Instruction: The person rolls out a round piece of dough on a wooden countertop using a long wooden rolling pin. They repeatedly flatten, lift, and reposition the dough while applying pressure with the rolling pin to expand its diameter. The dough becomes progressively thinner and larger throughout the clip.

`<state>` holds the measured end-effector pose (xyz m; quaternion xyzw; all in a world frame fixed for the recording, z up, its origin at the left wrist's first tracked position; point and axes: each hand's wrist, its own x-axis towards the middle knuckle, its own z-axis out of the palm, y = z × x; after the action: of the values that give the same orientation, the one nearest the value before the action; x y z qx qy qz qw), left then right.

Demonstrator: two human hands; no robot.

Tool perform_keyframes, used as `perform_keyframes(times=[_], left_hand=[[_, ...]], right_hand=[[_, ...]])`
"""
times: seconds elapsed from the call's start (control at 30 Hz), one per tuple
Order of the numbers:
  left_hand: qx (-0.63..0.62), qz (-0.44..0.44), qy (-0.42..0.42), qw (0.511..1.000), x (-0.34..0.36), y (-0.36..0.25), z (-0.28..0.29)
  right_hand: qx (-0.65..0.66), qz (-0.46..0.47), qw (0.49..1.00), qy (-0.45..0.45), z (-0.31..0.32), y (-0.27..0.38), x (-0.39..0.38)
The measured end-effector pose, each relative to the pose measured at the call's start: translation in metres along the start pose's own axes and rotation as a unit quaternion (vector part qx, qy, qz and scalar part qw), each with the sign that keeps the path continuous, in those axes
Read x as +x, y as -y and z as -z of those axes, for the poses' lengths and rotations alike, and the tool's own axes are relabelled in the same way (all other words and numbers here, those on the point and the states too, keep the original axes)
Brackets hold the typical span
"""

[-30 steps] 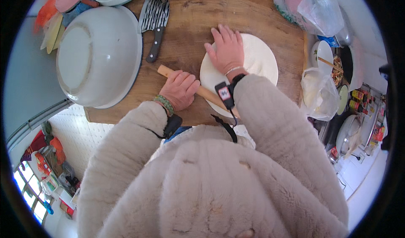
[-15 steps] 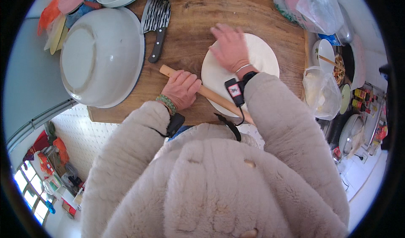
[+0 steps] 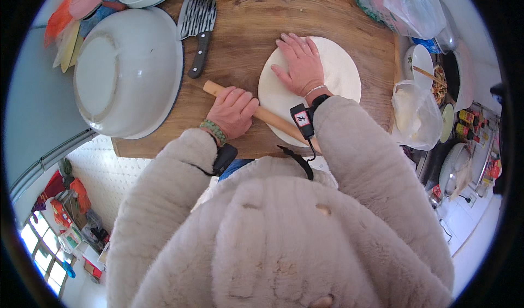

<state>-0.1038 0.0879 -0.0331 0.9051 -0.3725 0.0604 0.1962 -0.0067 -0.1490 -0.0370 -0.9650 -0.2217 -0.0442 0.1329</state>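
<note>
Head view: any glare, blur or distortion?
Head view: fisheye curves the metal rail at left, black surround at the sides; window panes blown out, lower left; small highlights on the upturned basin; right hand and dough look reasonably sharp.

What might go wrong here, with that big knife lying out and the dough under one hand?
The right hand lies on the round dough sheet, so pressing or dragging might dent or tear it.
The left hand grips the rolling pin, which crosses the sheet's near edge; a careless shift could crease it.
The cleaver lies beyond the left hand, where a wide sweep might knock it.
</note>
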Motion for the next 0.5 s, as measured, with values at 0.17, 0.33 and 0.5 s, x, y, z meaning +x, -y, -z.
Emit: perform_keyframes(times=[0.17,0.33,0.5], left_hand=[[-0.007,0.002,0.004,1.000,-0.001,0.002,-0.003],[0.009,-0.004,-0.002,1.000,-0.002,0.002,-0.003],[-0.006,0.002,-0.004,1.000,-0.002,0.001,-0.004]], right_hand=[[0.002,-0.009,1.000,-0.007,-0.002,-0.002,0.004],[0.026,-0.010,0.999,0.015,0.004,-0.014,0.000],[-0.056,-0.038,0.997,0.033,0.013,-0.033,-0.008]])
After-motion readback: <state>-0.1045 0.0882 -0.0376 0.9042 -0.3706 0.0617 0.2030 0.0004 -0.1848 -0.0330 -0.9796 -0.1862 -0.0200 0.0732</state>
